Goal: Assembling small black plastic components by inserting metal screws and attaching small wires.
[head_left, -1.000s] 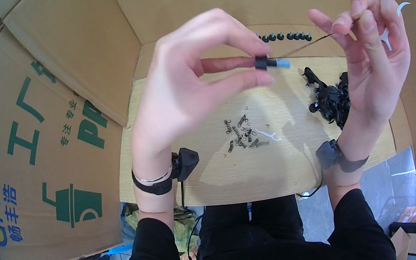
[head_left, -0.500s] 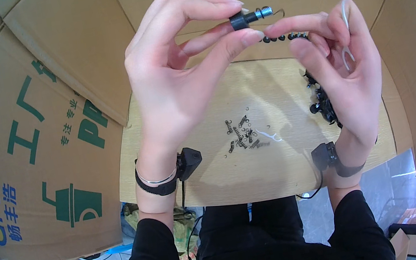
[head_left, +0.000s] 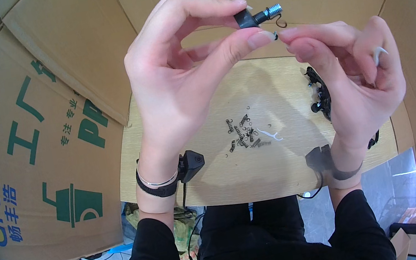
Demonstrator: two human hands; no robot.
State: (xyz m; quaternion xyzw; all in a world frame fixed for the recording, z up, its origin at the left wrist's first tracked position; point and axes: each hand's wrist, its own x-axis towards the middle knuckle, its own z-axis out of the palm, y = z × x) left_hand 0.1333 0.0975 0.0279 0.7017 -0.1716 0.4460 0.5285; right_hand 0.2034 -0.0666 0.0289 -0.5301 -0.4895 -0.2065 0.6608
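Note:
My left hand (head_left: pixel 184 73) is raised above the wooden table (head_left: pixel 259 165) and pinches a small black part with a threaded metal tip (head_left: pixel 255 16) between thumb and forefinger. A thin dark wire hook curls off its tip. My right hand (head_left: pixel 354 76) is just right of it, its thumb and forefinger pinched together right below the metal tip, holding something tiny that I cannot make out. A white hooked piece (head_left: pixel 380 51) shows between the right hand's fingers.
Several small dark springs (head_left: pixel 242 135) and a white hook (head_left: pixel 271 133) lie mid-table. A pile of black parts (head_left: pixel 319 93) sits at the right, partly behind my right hand. Cardboard walls (head_left: pixel 53 135) enclose the table on the left, back and right.
Both hands rose and came closer together. The left hand turned the black part so its metal tip points right, and the right fingertips moved up to that tip.

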